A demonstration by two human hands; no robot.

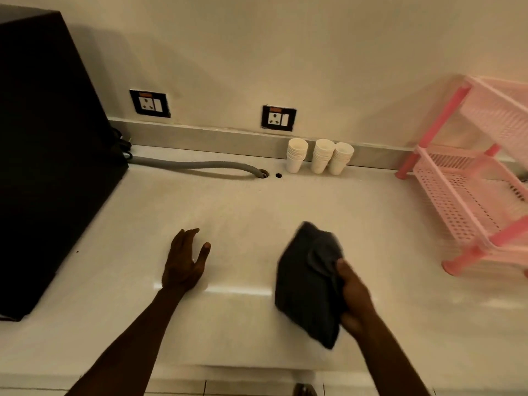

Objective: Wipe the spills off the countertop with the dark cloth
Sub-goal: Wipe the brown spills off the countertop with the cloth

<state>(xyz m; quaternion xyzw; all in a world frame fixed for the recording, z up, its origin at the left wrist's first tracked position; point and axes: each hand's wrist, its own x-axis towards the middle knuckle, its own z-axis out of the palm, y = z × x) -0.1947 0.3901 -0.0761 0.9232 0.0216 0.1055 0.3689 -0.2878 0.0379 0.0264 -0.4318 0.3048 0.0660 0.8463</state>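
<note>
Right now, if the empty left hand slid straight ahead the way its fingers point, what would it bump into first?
Probably the grey hose lying along the back of the countertop. The left hand has bare counter ahead until then, though depth is hard to judge.
</note>
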